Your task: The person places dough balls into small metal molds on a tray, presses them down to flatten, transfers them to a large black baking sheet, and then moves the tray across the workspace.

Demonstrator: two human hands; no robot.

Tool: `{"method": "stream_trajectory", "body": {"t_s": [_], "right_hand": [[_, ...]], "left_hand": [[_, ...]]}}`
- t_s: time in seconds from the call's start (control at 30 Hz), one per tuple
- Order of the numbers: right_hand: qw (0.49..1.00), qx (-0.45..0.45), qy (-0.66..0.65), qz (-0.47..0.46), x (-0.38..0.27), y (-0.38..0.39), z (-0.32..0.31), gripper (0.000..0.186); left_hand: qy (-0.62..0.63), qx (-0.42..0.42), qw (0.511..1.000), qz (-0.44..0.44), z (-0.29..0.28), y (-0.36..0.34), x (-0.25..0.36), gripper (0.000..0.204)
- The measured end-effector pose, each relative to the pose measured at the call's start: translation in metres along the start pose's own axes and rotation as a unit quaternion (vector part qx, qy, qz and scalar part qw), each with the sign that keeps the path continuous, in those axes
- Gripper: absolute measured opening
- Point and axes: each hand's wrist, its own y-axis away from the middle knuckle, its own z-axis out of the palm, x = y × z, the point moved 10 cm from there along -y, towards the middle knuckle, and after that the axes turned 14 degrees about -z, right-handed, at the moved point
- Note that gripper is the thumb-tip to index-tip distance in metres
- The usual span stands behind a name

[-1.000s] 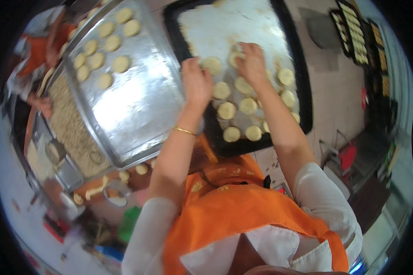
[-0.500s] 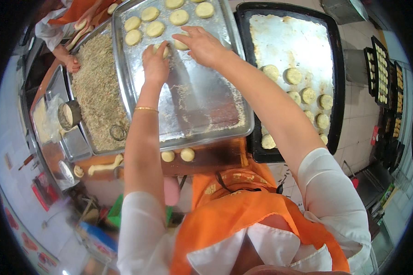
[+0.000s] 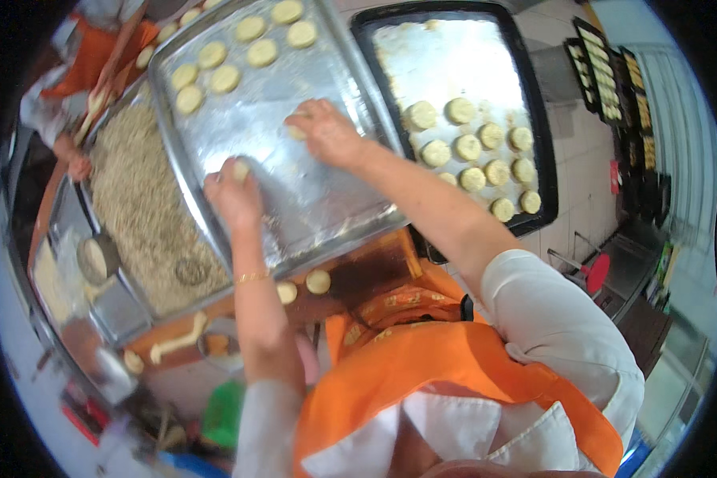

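Note:
Both my hands are over a large silver metal tray point(image 3: 303, 207). My left hand point(image 3: 235, 199) has its fingers closed on a small pale dough round point(image 3: 241, 170) near the tray's left side. Farther up, my right hand point(image 3: 331, 135) is curled over another dough round point(image 3: 296, 132), partly hidden by the fingers. Several flattened dough rounds point(image 3: 225, 78) lie in rows at the tray's far end. To the right, a black-rimmed baking tray point(image 3: 454, 60) holds more dough rounds point(image 3: 468, 146) on its nearer half.
A tray of crumbly filling point(image 3: 139, 183) borders the silver tray on the left. Near it stands a metal cup point(image 3: 98, 259). Two dough balls point(image 3: 318, 281) and a dough strip point(image 3: 179, 337) sit along the table edge. Another person's hand point(image 3: 80, 166) is at upper left.
My hands, each with a dough round, have moved away from the rows toward the tray's nearer part and apart from each other. The whole view has turned.

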Motion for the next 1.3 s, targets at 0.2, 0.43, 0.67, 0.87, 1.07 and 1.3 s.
{"method": "stream_trajectory", "body": {"t_s": [0.2, 0.43, 0.67, 0.87, 1.07, 1.3], "right_hand": [[0.536, 0.212, -0.773, 0.266, 0.037, 0.058, -0.013, 0.045], [0.646, 0.325, -0.617, 0.31, 0.116, 0.168, -0.135, 0.04], [0.858, 0.199, -0.066, 0.469, 0.255, 0.32, -0.263, 0.046], [0.862, 0.196, -0.049, 0.465, 0.28, 0.337, -0.284, 0.042], [0.907, 0.143, 0.043, 0.394, 0.264, 0.32, -0.285, 0.036], [0.912, 0.17, 0.202, 0.314, 0.237, 0.31, -0.296, 0.034]], "left_hand": [[0.661, -0.396, 0.61, -0.184, 0.025, 0.043, 0.053, 0.049], [0.527, -0.483, 0.689, -0.117, 0.09, 0.129, 0.211, 0.038], [0.351, -0.449, 0.821, 0.039, 0.186, 0.177, 0.354, 0.034], [0.239, -0.366, 0.893, 0.105, 0.224, 0.174, 0.42, 0.047], [0.107, -0.333, 0.914, 0.206, 0.254, 0.177, 0.457, 0.046], [0.128, -0.179, 0.924, 0.314, 0.232, 0.17, 0.447, 0.039]]}}
